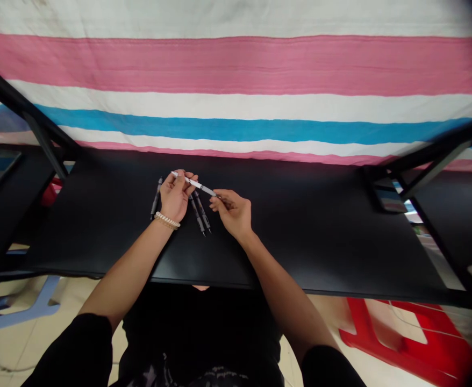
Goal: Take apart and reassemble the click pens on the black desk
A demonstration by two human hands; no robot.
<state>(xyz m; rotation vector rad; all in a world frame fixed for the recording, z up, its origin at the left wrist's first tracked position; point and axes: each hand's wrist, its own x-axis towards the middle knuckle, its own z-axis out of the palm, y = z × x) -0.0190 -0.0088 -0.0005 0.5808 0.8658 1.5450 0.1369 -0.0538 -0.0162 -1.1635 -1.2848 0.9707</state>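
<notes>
A white and grey pen (195,184) is held above the black table, slanting down to the right. My left hand (175,196) pinches its upper left end, and a beaded bracelet circles that wrist. The fingers of my right hand (233,212) are closed on the pen's lower right end, hiding its tip. Below, two dark pens (199,215) lie side by side on the table between my hands, their upper ends partly covered by my left hand. Another dark pen (156,200) rests just left of my left hand.
The black table (308,231) has dark metal frames (50,140) on both sides. A striped cloth (236,64) hangs along its far edge. On the right, a phone-like dark object (389,198) stands by the frame. Below are a red stool (405,338) and a blue-grey stool (22,312).
</notes>
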